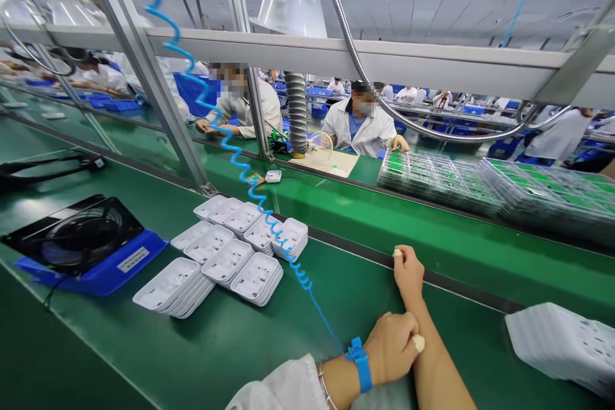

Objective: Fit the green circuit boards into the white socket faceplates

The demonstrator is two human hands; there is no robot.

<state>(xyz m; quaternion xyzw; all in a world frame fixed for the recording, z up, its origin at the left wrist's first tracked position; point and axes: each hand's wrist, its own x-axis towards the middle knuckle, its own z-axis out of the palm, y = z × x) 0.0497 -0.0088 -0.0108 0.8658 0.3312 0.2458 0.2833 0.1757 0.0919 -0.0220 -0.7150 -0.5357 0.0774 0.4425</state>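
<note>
My left hand (394, 347) is curled into a fist, back upward, against my right forearm. A blue strap (360, 364) circles the left wrist and joins a coiled blue cord (237, 163). Farther forward, my right hand (409, 272) is closed near the dark edge strip of the bench, its forearm bare. Cream-coloured covers show on a fingertip of each hand. No object shows in either fist. White plastic shells (225, 261) lie in several stacks to the left. Another white stack (562, 343) leans over at the right.
A black fan (91, 230) sits on a blue base at the left. Stacked clear trays with green boards (439, 173) stand beyond the green strip. Two people in white coats sit opposite. Metal posts (144, 70), a crossbar (298, 51) and a flexible hose (432, 133) cross the view.
</note>
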